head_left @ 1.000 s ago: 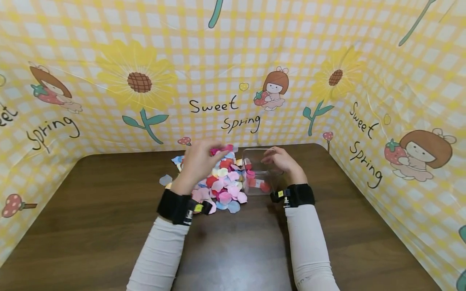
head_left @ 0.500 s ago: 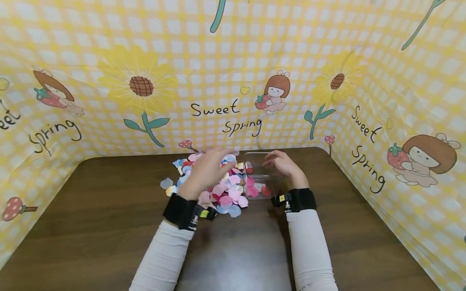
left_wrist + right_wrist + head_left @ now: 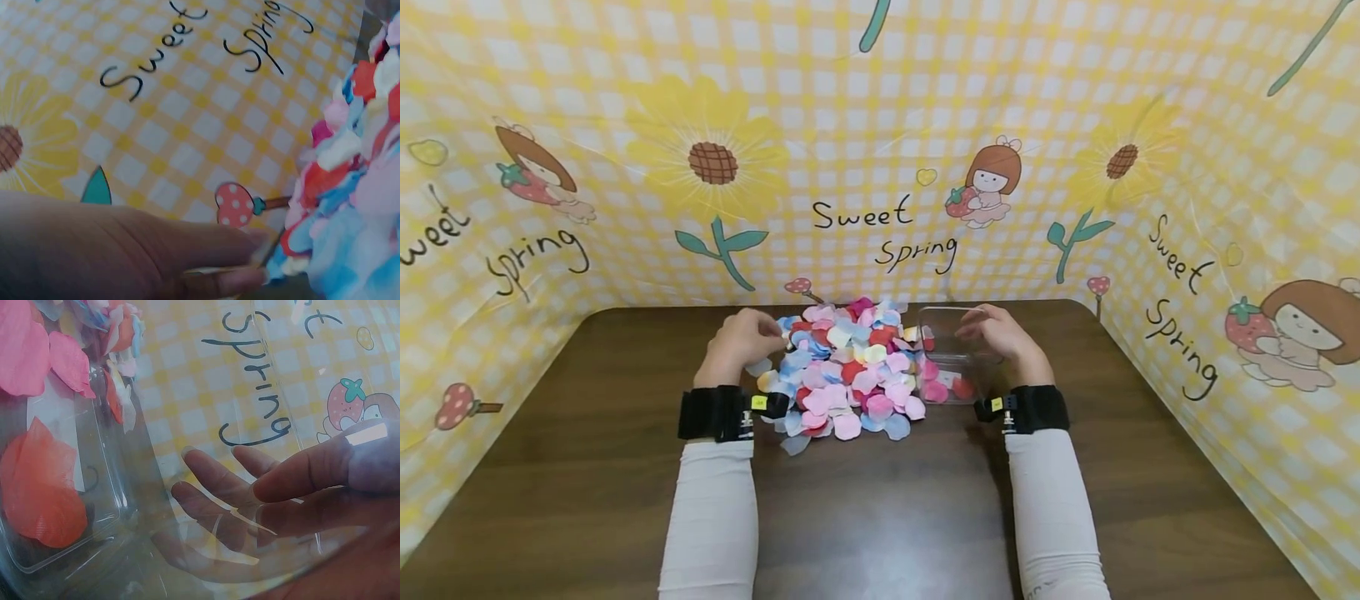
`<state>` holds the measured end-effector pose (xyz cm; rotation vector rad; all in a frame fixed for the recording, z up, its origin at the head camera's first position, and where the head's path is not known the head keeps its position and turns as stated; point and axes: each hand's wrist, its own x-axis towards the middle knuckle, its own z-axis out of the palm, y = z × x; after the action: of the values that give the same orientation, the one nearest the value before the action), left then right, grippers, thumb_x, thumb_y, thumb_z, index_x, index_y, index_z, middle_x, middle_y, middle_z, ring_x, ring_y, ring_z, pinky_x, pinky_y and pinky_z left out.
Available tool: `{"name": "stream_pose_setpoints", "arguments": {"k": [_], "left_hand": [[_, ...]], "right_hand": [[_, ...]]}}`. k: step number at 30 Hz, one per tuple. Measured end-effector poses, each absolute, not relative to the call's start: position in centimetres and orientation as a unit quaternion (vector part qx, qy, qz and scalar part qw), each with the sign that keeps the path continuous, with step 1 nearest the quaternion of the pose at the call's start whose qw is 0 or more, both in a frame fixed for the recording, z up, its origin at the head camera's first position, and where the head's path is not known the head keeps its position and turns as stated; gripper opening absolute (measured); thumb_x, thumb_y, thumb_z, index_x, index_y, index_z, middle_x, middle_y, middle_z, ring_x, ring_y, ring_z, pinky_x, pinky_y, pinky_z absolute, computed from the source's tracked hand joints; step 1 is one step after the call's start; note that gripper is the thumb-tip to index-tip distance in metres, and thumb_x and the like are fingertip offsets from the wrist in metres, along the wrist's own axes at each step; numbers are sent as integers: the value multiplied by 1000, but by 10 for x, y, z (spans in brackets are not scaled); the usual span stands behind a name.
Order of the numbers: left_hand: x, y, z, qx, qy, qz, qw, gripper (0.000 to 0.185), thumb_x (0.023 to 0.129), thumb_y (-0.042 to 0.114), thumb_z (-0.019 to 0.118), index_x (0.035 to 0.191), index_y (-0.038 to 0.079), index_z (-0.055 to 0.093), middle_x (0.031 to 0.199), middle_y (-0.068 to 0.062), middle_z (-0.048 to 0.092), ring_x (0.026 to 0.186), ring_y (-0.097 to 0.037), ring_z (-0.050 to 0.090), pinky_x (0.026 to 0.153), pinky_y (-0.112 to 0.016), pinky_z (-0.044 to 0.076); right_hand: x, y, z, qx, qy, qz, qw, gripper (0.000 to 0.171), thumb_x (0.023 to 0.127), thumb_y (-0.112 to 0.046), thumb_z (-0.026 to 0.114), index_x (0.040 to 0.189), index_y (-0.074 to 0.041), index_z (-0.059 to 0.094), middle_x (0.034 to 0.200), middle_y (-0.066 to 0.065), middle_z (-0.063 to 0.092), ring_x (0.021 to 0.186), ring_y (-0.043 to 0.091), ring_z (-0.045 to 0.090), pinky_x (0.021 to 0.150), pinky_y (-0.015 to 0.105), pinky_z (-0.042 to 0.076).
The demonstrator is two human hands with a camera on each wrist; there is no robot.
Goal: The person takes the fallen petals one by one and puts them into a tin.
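Left hand (image 3: 739, 343) at left edge of petals (image 3: 850, 371) heaped mid-tabletop (image 3: 587, 433), thumb and forefinger pinched, seemingly on one petal, though contact only partly shown; right hand (image 3: 1003, 337) curled round right wall of clear box (image 3: 955, 367), just right of heap. Judged early in progress: a few pink and red petals lying in box, bulk of heap outside. Box upright, mouth upward, long axis running away from person; heap without clear axis.

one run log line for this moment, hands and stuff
left hand: pinches a petal at left edge of petal pile | right hand: holds clear container | container: few pink and red petals inside | surface: brown table
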<state>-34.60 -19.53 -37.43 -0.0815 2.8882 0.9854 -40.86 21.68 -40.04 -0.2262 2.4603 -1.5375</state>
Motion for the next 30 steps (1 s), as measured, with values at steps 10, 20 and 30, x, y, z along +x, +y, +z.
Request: {"name": "stream_pose_setpoints", "arguments": {"k": [10,20,30], "left_hand": [[-358,-202,-399,-57,930,344,116,38,96,25,70,123,-1,67,124,-23,61,103,-37,57,86,-48,50],[-356,-201,-405,-61,929,354,85,24,95,19,71,112,2,74,119,-22,64,99,-35,57,79,-43,48],[-342,-192,-368,-17,944,329,10,21,96,22,71,109,6,75,112,-17,69,102,-36,59,83,-52,47]], "right_hand": [[-407,217,-398,-63,824,-548,128,46,97,0,29,140,8,44,140,32,55,134,45,49,108,61,41],[-407,215,-404,-80,844,-519,109,44,96,0,29,135,9,48,134,31,60,127,45,55,104,56,45],[-406,217,-401,-75,845,-519,103,44,96,-1,29,134,8,49,133,30,61,126,43,57,101,54,48]]}}
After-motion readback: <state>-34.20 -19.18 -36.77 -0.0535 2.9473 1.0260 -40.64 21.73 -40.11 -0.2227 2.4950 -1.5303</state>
